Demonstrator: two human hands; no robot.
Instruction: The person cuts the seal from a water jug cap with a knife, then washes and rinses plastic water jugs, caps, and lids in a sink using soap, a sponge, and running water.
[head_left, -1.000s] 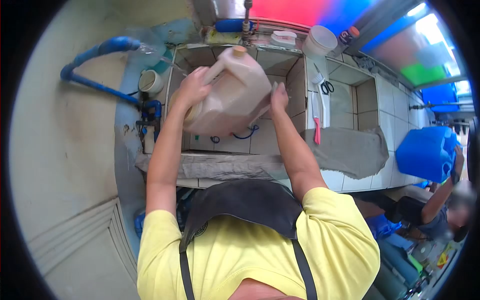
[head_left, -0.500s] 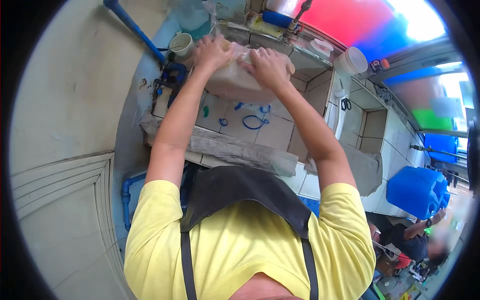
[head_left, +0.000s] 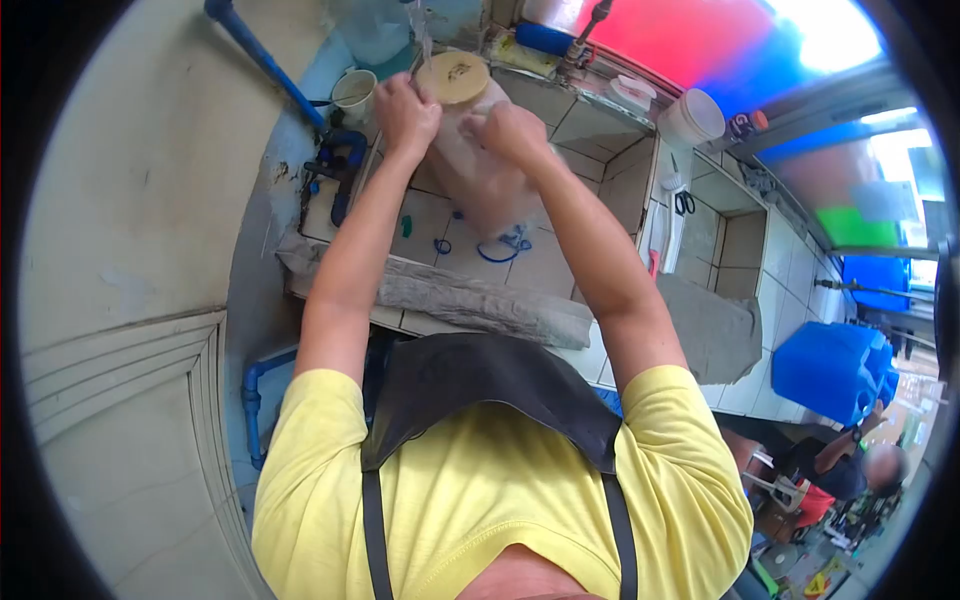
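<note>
Over the tiled sink (head_left: 555,262), both hands grip a pale, translucent, bulky thing (head_left: 478,190), blurred by motion, whose exact kind I cannot make out. It has a cream round end (head_left: 459,77) with dark marks, facing up. My left hand (head_left: 407,115) is closed at the left edge, just under the round end. My right hand (head_left: 508,130) is closed on the right side, a little lower. A stream of water (head_left: 422,40) falls beside the round end. Several blue loops (head_left: 500,246) and a small green piece (head_left: 406,226) lie on the sink floor.
A white cup (head_left: 354,92) stands at the left by blue pipes (head_left: 345,160). Grey cloths (head_left: 480,300) drape the front edge. Scissors (head_left: 684,203), a brush (head_left: 673,180) and a white tub (head_left: 692,118) sit right. Beyond are a blue jerrycan (head_left: 835,370) and another person (head_left: 830,465).
The pale thing has turned from lying crosswise to hanging more upright, its cream round end now facing up. My right hand has shifted slightly left and down, and both hands have closed more tightly.
</note>
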